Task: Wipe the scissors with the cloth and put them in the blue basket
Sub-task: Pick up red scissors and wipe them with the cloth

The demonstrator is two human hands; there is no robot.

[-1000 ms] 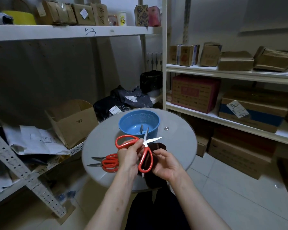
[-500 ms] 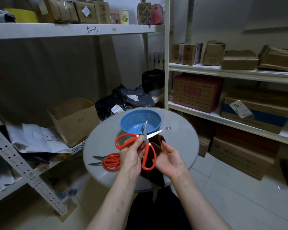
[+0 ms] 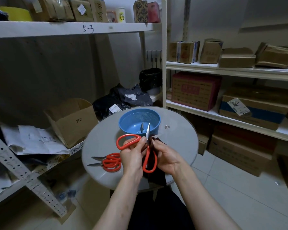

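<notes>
Over the round grey table, left hand is gripping open red-handled scissors, blade pointing up-frame at the blue plastic basket just beyond, right hand pinching dark cloth at the other blade.

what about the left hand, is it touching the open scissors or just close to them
Touching. The head view shows the left hand gripping the open scissors by the upper red handle near the pivot, with no gap between them.

Looks forward and down from head height, wide-angled. Hangs close over the bench, facing corner shelves.
</notes>
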